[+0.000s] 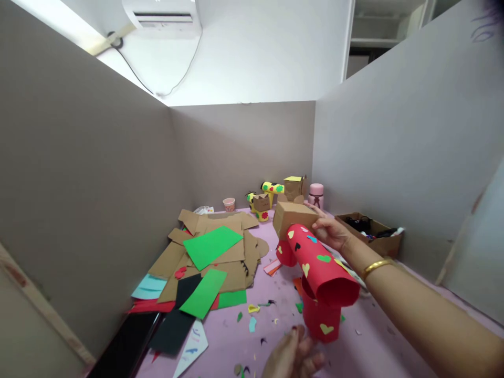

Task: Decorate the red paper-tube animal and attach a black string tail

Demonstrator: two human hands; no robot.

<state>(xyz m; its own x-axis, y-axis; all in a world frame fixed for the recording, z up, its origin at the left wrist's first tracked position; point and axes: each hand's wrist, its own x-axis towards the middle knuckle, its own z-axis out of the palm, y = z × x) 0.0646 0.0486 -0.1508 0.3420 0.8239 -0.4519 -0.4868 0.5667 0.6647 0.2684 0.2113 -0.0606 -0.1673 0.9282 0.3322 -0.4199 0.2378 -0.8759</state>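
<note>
A red paper animal figure (321,273) stands on the pink table (271,325): a tube body with small coloured hearts, red tube legs and a brown cardboard box head (293,218). My right hand (333,231) grips the figure at the far end of the body, just behind the box head; a gold bangle sits on the wrist. My left hand (295,357) is low at the frame's bottom edge, fingers loosely curled, close to the nearest red leg (321,320). Whether it touches the leg is unclear.
A pile of cardboard pieces (220,247) with green (210,245), black and red paper sheets lies at left. Yellow tube figures (271,197), a pink bottle (315,195) and a small cup (229,203) stand at the back. A cardboard tray (374,231) sits at right. Grey partitions enclose the table.
</note>
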